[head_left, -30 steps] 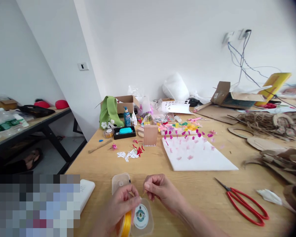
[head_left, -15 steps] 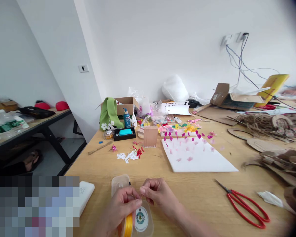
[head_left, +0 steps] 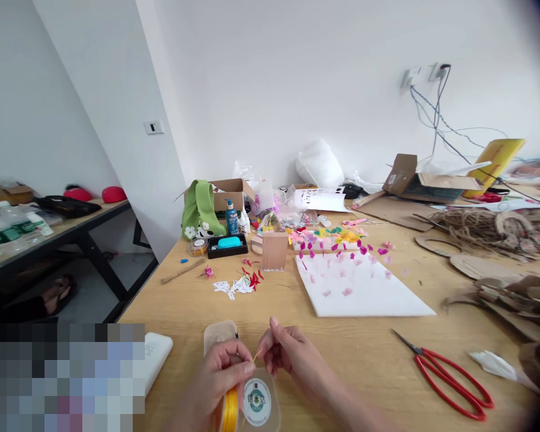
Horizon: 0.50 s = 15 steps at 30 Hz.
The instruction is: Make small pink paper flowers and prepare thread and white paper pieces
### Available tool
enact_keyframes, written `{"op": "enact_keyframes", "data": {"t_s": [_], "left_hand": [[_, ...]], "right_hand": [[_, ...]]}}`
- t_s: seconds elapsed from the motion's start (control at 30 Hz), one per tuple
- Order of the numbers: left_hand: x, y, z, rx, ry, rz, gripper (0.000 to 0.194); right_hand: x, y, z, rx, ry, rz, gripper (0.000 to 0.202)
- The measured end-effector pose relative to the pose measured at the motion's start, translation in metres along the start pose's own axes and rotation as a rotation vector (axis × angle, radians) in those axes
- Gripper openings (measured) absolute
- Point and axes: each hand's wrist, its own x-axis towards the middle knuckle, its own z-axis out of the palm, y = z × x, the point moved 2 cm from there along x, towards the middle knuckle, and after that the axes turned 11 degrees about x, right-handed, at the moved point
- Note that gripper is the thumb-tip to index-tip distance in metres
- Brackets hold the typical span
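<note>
My left hand [head_left: 231,367] pinches a thin orange thread [head_left: 257,354] between thumb and forefinger. Its short end sticks up toward my right hand [head_left: 288,348], whose thumb is lifted away from the loosely curled fingers. Whether the thread tip touches those fingers is hard to see. Below my left hand stands a spool of yellow-orange thread [head_left: 230,411], partly covered by the palm. A clear plastic case [head_left: 273,414] with a round white label [head_left: 257,402] lies open under both hands, its other half showing behind the left one.
Red-handled scissors [head_left: 452,378] lie at the right. A white foam board [head_left: 364,294] with pink petals is ahead, beside a small wooden block [head_left: 274,251]. White and red petal pieces [head_left: 236,287] are scattered to its left. A white rounded device [head_left: 158,354] sits at the left edge.
My right thumb has lifted off the fingers, and the hand has shifted slightly right. The orange thread end now shows between the hands. My left hand keeps its pinch.
</note>
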Motion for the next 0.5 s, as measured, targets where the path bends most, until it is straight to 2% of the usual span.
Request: {"op": "enact_keyframes", "data": {"t_s": [0.17,0.33,0.5], "left_hand": [[0.0012,0.0025,-0.0001,-0.016,-0.001,0.001,0.034],[0.0002,0.0014,0.0001,-0.036,-0.013,0.009,0.032],[-0.0007,-0.0024,0.0,-0.028,-0.03,0.006,0.031]], "right_hand": [[-0.0018,-0.0019,0.0025,0.04,-0.031,0.023,0.069],[-0.003,-0.005,0.0033,-0.077,-0.049,0.006,0.045],[-0.0027,-0.0054,0.0028,-0.081,-0.028,-0.015,0.041]]}}
